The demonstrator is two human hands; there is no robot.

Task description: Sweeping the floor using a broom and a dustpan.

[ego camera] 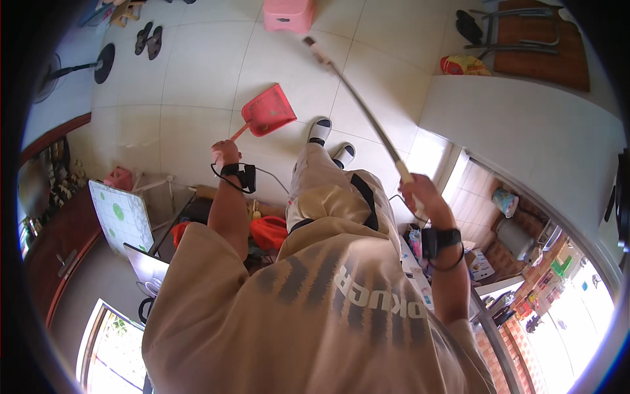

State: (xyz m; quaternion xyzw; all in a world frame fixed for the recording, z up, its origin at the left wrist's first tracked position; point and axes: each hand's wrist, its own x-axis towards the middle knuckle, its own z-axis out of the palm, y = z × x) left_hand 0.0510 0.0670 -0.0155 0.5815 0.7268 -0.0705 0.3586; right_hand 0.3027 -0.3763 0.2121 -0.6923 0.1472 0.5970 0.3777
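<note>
My left hand [226, 152] is closed round the handle of a red plastic dustpan [269, 110], whose pan lies over the tiled floor, ahead and to the left of my feet. Dark specks or stains mark the pan's inside. In my right hand [422, 193] is the pale grip of a long-handled tool [370, 113], which slants up and left across the floor. Its far end is narrow and blurred, near a pink plastic stool [288, 15]; I cannot tell what kind of head it has. Both wrists wear black straps with small devices and cables.
A pair of dark slippers [148, 41] and a standing fan [103, 63] are at the upper left. A folding chair [521, 44] and a yellow-red bag [464, 65] stand at the upper right. A white partition [512, 108] borders the right side, beside a doorway.
</note>
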